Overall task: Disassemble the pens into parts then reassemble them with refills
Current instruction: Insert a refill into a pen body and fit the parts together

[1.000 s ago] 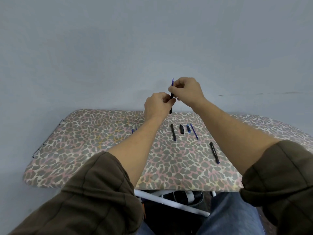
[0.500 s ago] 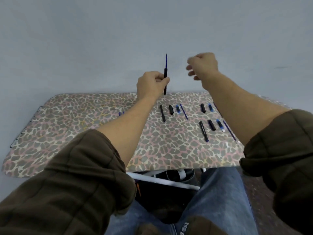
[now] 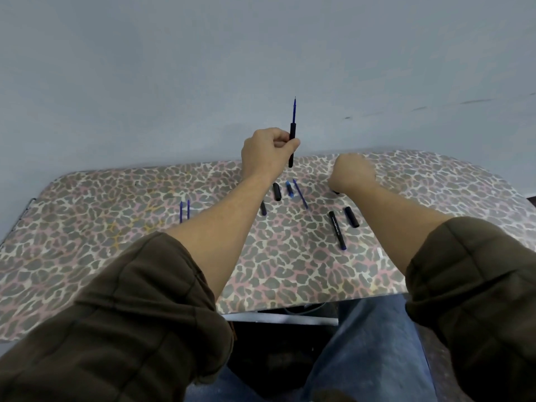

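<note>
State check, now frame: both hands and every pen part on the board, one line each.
left hand: closed on black barrel, raised
black barrel: upright, blue refill sticking out the top
right hand: fisted low over board, contents hidden
printed pen: lying flat
short black piece: lying flat
loose blue refill: lying flat
two blue refills: side by side

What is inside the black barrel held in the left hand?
A blue refill sticks up out of the black barrel in the left hand. How far down it reaches inside is hidden by the barrel and the fingers.
</note>
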Demonstrator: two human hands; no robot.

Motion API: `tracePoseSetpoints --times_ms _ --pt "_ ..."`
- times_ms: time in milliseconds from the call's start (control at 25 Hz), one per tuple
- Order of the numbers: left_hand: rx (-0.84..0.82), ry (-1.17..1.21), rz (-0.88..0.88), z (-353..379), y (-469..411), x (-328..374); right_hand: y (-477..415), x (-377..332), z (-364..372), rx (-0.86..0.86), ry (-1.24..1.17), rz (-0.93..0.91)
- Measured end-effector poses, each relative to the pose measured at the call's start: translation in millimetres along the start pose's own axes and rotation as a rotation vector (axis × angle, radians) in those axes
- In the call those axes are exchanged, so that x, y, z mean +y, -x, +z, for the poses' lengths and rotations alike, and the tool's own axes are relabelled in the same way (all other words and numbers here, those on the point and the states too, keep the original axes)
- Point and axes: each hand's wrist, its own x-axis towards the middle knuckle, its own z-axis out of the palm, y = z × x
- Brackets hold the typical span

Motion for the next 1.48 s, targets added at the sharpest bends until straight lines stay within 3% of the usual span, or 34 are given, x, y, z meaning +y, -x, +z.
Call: tracePoseSetpoints --times_ms 800,1040,1280,1480 --pt "0.035 0.029 -0.003 6 -9 -11 -16 18 12 0.044 0.028 0.119" --pt "0.050 0.051 0.036 -2 -4 -4 -21 5 -33 0.154 -0.328 0.092" --pt "0.051 0.035 0.109 -15 2 5 -4 -52 -116 0.209 -1.036 -0.183" --pt "0.057 0.007 0.134 -29 6 9 18 -81 -148 0.183 -1.138 -0.341"
